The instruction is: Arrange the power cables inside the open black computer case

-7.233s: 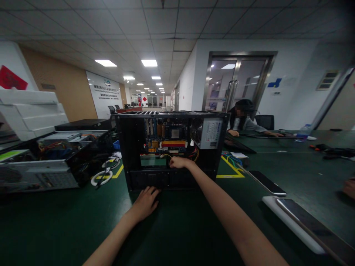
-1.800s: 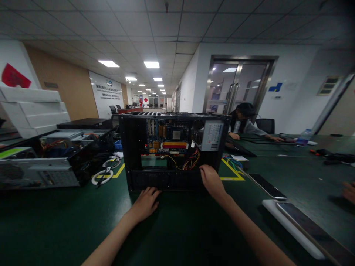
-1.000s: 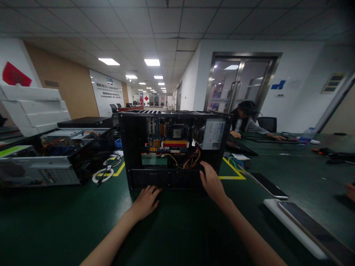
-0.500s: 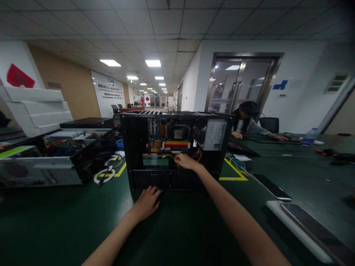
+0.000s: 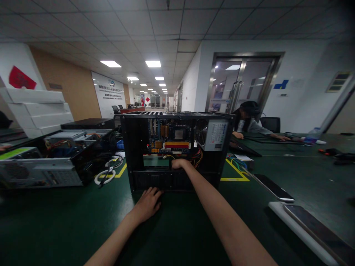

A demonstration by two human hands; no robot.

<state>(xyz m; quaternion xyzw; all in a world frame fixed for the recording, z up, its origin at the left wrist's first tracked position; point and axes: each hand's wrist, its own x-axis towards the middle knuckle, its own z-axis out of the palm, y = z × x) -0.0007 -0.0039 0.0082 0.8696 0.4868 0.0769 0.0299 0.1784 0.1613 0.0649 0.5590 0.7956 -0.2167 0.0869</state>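
Computer case point(image 5: 151, 180) on table point(image 5: 174, 238), motherboard point(image 5: 171, 136) inside, second case point(image 5: 59, 166) left, phone point(image 5: 273, 187) right

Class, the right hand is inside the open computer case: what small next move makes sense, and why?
Probably, the right hand should pinch the yellow wire near its white connector: that end lies close by, the hand's grip is hidden, and the left hand rests at the foot of the computer case.

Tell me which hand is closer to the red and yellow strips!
Right. The right hand is below the strips, inside the computer; the left hand is farther, on the table.
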